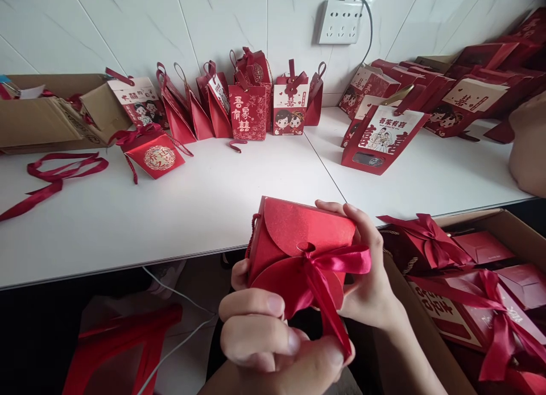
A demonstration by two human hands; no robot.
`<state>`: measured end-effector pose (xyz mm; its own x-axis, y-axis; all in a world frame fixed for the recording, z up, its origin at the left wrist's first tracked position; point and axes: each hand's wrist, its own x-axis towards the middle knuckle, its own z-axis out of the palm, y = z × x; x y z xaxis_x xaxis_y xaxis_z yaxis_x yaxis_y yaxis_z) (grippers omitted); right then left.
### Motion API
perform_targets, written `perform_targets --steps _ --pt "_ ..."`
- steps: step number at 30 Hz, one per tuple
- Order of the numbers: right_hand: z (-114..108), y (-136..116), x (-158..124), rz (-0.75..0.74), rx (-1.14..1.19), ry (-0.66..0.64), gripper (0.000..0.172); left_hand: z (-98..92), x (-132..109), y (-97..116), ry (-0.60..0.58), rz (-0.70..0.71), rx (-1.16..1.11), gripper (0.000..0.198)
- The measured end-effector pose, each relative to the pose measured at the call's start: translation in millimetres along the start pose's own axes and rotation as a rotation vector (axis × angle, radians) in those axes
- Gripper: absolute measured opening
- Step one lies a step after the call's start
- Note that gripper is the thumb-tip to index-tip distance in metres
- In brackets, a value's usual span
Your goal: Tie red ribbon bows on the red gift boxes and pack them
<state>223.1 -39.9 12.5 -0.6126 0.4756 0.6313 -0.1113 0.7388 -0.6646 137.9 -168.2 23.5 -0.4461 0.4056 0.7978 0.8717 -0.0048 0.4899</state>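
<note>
Just in front of the table edge, a red gift box [273,230] is held up, its rounded flaps folded over the top. A satin ribbon [326,295] passes through the hole in the flaps, with a loop to the right and a tail hanging down. My right hand [373,275] is closed round the box's right side. Below the box, my left hand [268,338] is closed, its thumb pinching the ribbon tail; some fingertips are hidden. Twisted red cord [252,235] shows on the box's left side.
On the white table [213,201] stand a finished-looking bowed box [156,156], a loose ribbon [63,170], several red gift bags [249,113] and a windowed bag [381,139]. A carton [490,218] of bowed boxes is at right. Another person's arm [529,144] enters there.
</note>
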Motion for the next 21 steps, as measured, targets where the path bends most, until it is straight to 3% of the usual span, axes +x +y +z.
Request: perform_targets --steps 4,14,21 --pt "0.0 -3.2 -1.7 0.023 -0.017 0.000 0.101 2.7 2.2 -0.4 0.070 0.090 -0.101 0.022" --pt "-5.5 -9.8 -1.8 0.028 -0.009 0.001 0.099 6.9 1.1 28.1 0.087 -0.167 -0.156 0.031" --pt "-5.9 -10.1 0.3 0.023 -0.001 0.001 0.100 5.0 0.3 16.7 0.074 -0.086 -0.166 0.028"
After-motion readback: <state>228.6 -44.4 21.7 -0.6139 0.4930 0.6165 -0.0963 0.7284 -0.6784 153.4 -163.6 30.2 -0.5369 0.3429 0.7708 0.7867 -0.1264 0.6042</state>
